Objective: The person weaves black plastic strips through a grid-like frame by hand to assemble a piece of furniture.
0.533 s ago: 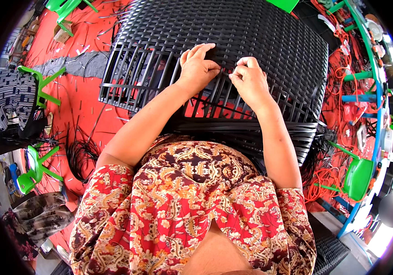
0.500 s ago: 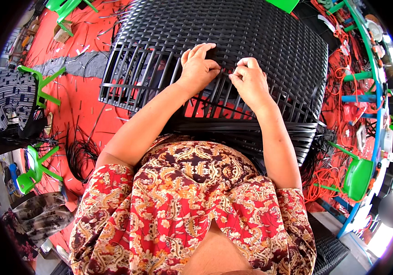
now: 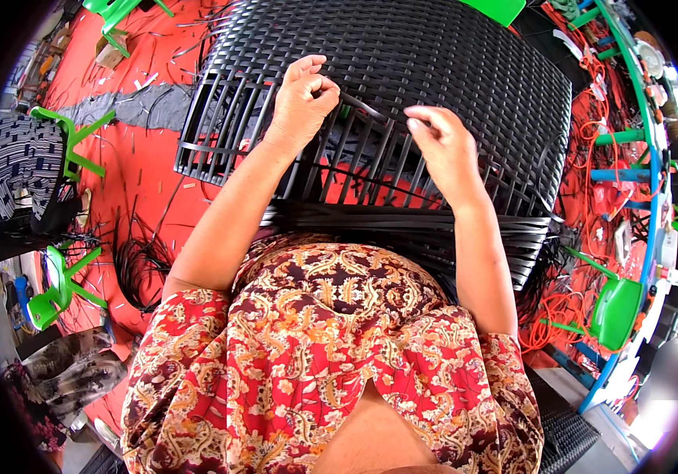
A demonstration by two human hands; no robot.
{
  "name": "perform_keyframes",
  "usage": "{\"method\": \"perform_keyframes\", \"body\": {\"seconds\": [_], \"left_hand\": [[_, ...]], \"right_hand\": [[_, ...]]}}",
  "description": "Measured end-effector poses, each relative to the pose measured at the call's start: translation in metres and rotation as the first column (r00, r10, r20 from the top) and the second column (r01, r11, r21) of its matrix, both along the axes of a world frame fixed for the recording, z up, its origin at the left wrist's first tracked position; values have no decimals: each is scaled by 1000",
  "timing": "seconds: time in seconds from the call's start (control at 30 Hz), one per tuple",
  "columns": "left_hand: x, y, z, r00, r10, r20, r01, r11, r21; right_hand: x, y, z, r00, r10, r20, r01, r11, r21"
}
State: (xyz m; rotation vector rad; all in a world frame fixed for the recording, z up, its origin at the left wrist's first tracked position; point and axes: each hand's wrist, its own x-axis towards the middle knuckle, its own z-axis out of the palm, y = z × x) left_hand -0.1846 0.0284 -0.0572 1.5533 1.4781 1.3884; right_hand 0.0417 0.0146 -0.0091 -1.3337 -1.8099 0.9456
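Observation:
Before me stands a large black woven panel (image 3: 386, 59) of flat plastic strips. Its upper part is tightly woven, while the near part shows bare parallel bars. My left hand (image 3: 301, 101) is raised over the left part of these bars, thumb and forefinger pinched on a black strip (image 3: 364, 108). That strip runs slackly to the right toward the weave's lower edge. Close to the strip's right end, my right hand (image 3: 445, 146) hovers above the bars, thumb and forefinger apart, with nothing visible between them. A bundle of loose black strips (image 3: 378, 217) lies across the panel's near side.
Green chairs (image 3: 619, 312) stand to the right and left on the red floor (image 3: 141, 166). Orange cords (image 3: 556, 316) tangle at the right beside a blue and green frame (image 3: 653, 205). At the left, people in patterned clothing (image 3: 23, 170) are partly visible.
My left hand has moved left and up, drawing the strip with it. My right hand has shifted slightly right and down, and its fingers have spread. The hands are farther apart.

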Motion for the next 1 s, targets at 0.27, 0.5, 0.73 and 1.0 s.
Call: {"method": "perform_keyframes", "body": {"seconds": [0.27,0.5,0.73,1.0], "left_hand": [[6,-5,6,975,-55,-216,73,994,76],[5,-14,-4,722,-59,-689,136,989,57],[22,-13,-7,642,-101,-760,76,995,-68],[11,-8,-8,820,-144,-554,142,989,-47]], "right_hand": [[-28,32,-15,979,129,-157,-164,959,-231],[-16,27,-13,986,47,-159,-97,941,-325],[-18,27,-4,992,122,6,-114,944,-310],[-25,24,-1,983,114,141,-106,992,-65]]}}
